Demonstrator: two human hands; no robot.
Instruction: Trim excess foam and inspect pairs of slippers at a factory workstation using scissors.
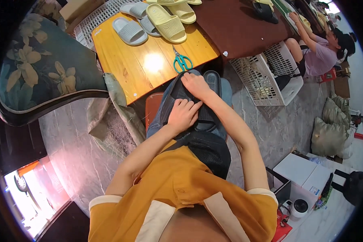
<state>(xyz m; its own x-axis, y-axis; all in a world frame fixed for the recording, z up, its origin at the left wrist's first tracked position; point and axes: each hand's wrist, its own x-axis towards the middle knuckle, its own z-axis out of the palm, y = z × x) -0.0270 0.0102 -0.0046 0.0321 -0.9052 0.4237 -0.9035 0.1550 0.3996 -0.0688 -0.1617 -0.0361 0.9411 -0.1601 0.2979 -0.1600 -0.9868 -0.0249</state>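
Near the middle of the frame, the person's lap carries a pair of dark slippers (207, 117) stacked against each other. The left hand (184, 115) lies flat on top of the nearer slipper, its fingers (189, 105) spread loosely and pressing down rather than curled round anything. The right hand (195, 84) sits just above it in the frame, at the far end of the slippers, its fingers bent over the dark edge in a closed grip on the slipper. The two hands are close together, nearly touching.

Just above the hands, on the orange wooden counter (125, 64) in the upper middle of the frame, lie teal-handled scissors (181, 61), blades closed and pointing away. Further up on the same counter rest grey slippers (130, 31) and pale yellow slippers (167, 22), side by side. A dark brown counter (238, 28) adjoins it to the right.

A white plastic crate (266, 76) stands on the grey floor to the right of the lap. In the upper right of the frame another person in a lilac top (320, 56) sits working. A floral cushion (44, 64) fills the upper left.
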